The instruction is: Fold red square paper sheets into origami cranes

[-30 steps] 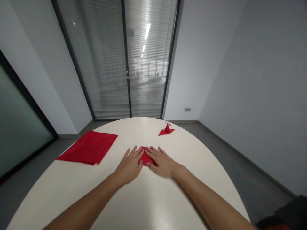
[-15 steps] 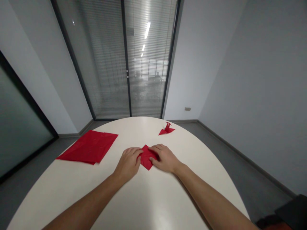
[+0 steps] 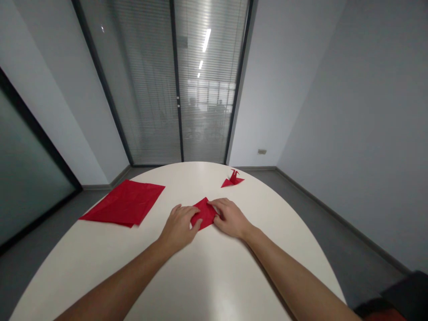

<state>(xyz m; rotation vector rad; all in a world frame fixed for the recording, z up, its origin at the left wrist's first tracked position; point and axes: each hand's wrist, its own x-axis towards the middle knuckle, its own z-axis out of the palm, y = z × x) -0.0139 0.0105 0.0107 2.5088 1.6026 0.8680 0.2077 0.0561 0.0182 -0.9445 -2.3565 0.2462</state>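
Note:
A small folded piece of red paper (image 3: 205, 213) lies on the table between my two hands, roughly square and turned at an angle. My left hand (image 3: 180, 224) grips its left side, thumb on the near part and fingers along the far left edge. At the right corner, my right hand (image 3: 230, 217) pinches the paper between thumb and index finger, the other fingers curled behind. Parts of the paper's left and right edges are hidden under the fingers. Beyond my right hand stands a red origami crane (image 3: 233, 179).
Several large red paper sheets (image 3: 125, 204) lie loosely stacked at the table's left. The round white table (image 3: 187, 281) has a curved edge on both sides. A dark object, perhaps a chair (image 3: 406, 294), is at the lower right. Glass doors with blinds stand behind.
The small red paper has turned, its far corner shifting slightly right and away from me. My right thumb has drawn back from its middle to the right edge.

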